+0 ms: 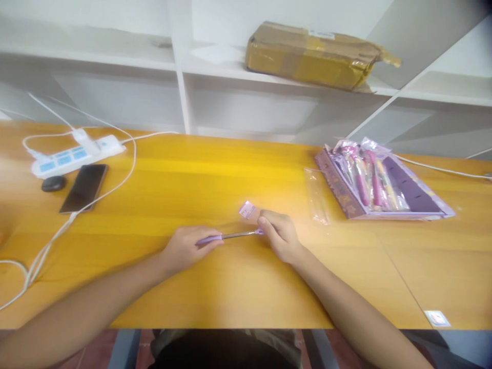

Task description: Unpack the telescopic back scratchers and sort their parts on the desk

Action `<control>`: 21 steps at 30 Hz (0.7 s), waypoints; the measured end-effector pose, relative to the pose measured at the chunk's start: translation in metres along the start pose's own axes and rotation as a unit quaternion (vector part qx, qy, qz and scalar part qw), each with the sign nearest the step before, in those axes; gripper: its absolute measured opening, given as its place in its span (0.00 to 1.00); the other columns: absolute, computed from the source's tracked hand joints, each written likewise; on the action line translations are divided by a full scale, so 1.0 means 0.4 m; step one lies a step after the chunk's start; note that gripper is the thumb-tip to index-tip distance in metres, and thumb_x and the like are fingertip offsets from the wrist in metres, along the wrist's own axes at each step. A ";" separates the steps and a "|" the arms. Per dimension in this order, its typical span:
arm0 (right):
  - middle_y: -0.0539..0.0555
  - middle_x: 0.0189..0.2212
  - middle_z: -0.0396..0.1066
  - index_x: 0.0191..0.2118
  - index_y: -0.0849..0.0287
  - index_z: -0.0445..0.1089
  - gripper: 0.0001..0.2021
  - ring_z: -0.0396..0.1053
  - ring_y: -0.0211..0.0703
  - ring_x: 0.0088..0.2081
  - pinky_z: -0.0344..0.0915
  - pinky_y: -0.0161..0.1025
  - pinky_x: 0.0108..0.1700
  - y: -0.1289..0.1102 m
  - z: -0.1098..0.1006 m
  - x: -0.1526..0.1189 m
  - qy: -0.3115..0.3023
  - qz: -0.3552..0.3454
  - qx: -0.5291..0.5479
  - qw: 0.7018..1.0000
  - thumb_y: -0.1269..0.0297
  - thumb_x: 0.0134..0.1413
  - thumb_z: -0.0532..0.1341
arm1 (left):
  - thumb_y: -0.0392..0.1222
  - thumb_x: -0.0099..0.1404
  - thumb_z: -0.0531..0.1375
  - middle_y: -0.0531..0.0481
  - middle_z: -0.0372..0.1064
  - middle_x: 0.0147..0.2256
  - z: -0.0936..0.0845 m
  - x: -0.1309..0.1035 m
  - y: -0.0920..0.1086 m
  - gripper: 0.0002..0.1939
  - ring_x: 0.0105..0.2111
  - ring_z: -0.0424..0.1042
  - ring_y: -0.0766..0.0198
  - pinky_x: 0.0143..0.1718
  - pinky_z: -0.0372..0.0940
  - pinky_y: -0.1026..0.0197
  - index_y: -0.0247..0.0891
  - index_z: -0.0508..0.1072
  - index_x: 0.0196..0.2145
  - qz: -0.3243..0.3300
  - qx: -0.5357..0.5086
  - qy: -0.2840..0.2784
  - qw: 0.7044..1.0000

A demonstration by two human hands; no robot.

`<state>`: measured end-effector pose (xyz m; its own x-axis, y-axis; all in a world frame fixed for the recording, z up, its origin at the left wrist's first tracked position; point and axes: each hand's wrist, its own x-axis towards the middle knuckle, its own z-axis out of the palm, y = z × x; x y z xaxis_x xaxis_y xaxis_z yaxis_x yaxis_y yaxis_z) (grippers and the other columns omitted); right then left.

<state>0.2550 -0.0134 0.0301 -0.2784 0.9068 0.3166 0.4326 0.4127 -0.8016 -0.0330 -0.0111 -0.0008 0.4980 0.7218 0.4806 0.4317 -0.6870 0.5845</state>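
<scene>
A slim stick with a purple handle and a thin metal shaft (pixel 238 235) is held nearly level just above the table in front of me. My left hand (pixel 190 245) is closed around its purple handle. At the other end, my right hand (pixel 280 233) is closed with thumb and fingers pinched by the small purple tip, which they partly cover. A small pink printed card (pixel 247 210) shows just beyond the right fingertips; whether it is held or lies on the table I cannot tell.
A purple box (pixel 423 189) with several plastic-wrapped, pink-handled items stands at the right, beside a clear plastic sleeve (pixel 317 197). At left are a power strip (pixel 79 155), a phone (pixel 84 188), a black case (pixel 54 183) and white cables. A taped carton (pixel 307 56) sits on the shelf.
</scene>
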 end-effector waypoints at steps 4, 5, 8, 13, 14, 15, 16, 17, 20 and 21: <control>0.52 0.23 0.64 0.26 0.54 0.61 0.27 0.61 0.43 0.26 0.57 0.42 0.32 -0.001 0.020 -0.009 -0.005 0.009 -0.006 1.000 0.47 0.77 0.48 | 0.46 0.74 0.66 0.51 0.85 0.41 0.006 -0.005 0.005 0.08 0.36 0.85 0.61 0.40 0.78 0.63 0.41 0.82 0.46 0.031 0.011 0.012 0.999; 0.52 0.23 0.64 0.26 0.54 0.61 0.26 0.62 0.43 0.26 0.57 0.42 0.32 -0.001 0.025 -0.012 -0.007 0.011 -0.007 1.000 0.47 0.78 0.48 | 0.45 0.73 0.67 0.52 0.85 0.40 0.007 -0.006 0.006 0.08 0.36 0.85 0.61 0.39 0.78 0.63 0.41 0.82 0.46 0.038 0.015 0.015 0.999; 0.52 0.23 0.64 0.27 0.54 0.63 0.26 0.63 0.44 0.26 0.57 0.42 0.33 -0.002 0.039 -0.018 -0.015 0.013 -0.007 1.000 0.48 0.78 0.48 | 0.44 0.73 0.67 0.53 0.85 0.40 0.006 -0.006 0.011 0.07 0.35 0.85 0.62 0.38 0.77 0.64 0.41 0.81 0.46 0.058 0.022 0.023 0.998; 0.52 0.23 0.65 0.27 0.54 0.64 0.27 0.64 0.43 0.26 0.58 0.42 0.32 -0.009 0.055 -0.024 -0.018 0.016 -0.002 1.000 0.47 0.78 0.47 | 0.41 0.73 0.68 0.53 0.85 0.39 0.005 -0.007 0.018 0.07 0.35 0.85 0.63 0.39 0.77 0.64 0.41 0.80 0.48 0.076 0.026 0.018 0.997; 0.51 0.23 0.65 0.27 0.54 0.64 0.27 0.64 0.43 0.26 0.58 0.42 0.32 -0.009 0.058 -0.026 -0.018 0.013 -0.001 1.000 0.48 0.78 0.48 | 0.41 0.72 0.68 0.54 0.85 0.40 0.005 -0.008 0.018 0.08 0.35 0.85 0.63 0.39 0.77 0.64 0.41 0.79 0.48 0.078 0.028 0.018 0.996; 0.51 0.23 0.64 0.27 0.54 0.64 0.27 0.64 0.43 0.26 0.58 0.42 0.32 -0.010 0.061 -0.027 -0.019 0.010 0.001 1.000 0.48 0.78 0.48 | 0.40 0.72 0.68 0.54 0.85 0.40 0.005 -0.008 0.017 0.08 0.35 0.85 0.64 0.39 0.76 0.64 0.41 0.79 0.48 0.081 0.031 0.019 0.996; 0.51 0.23 0.64 0.27 0.54 0.64 0.27 0.64 0.43 0.26 0.58 0.42 0.32 -0.010 0.065 -0.028 -0.019 0.008 0.002 1.000 0.48 0.78 0.48 | 0.40 0.72 0.68 0.54 0.85 0.40 0.005 -0.009 0.016 0.08 0.35 0.85 0.64 0.40 0.76 0.64 0.41 0.79 0.48 0.084 0.033 0.018 0.996; 0.51 0.23 0.65 0.27 0.54 0.64 0.27 0.64 0.43 0.26 0.58 0.41 0.33 -0.009 0.068 -0.029 -0.019 0.009 0.003 1.000 0.48 0.78 0.48 | 0.40 0.72 0.68 0.54 0.85 0.40 0.006 -0.009 0.015 0.08 0.35 0.85 0.64 0.39 0.76 0.64 0.41 0.79 0.48 0.086 0.035 0.017 0.996; 0.51 0.23 0.65 0.28 0.54 0.64 0.26 0.64 0.42 0.26 0.58 0.41 0.33 -0.007 0.079 -0.031 -0.015 0.012 0.002 1.000 0.50 0.79 0.48 | 0.41 0.72 0.68 0.54 0.85 0.39 0.006 -0.007 0.011 0.08 0.34 0.84 0.64 0.38 0.76 0.65 0.41 0.79 0.48 0.096 0.041 0.012 0.994; 0.51 0.23 0.65 0.28 0.55 0.64 0.26 0.64 0.42 0.26 0.59 0.40 0.33 -0.005 0.081 -0.032 -0.012 0.010 0.000 1.000 0.50 0.79 0.47 | 0.41 0.72 0.68 0.54 0.85 0.39 0.007 -0.006 0.011 0.08 0.33 0.84 0.65 0.37 0.75 0.65 0.41 0.79 0.48 0.101 0.043 0.016 0.994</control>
<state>0.2299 -0.0285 0.0113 -0.2901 0.9128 0.2874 0.4393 0.3938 -0.8074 -0.0304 -0.0161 -0.0013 0.5581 0.5694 0.6036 0.3885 -0.8220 0.4163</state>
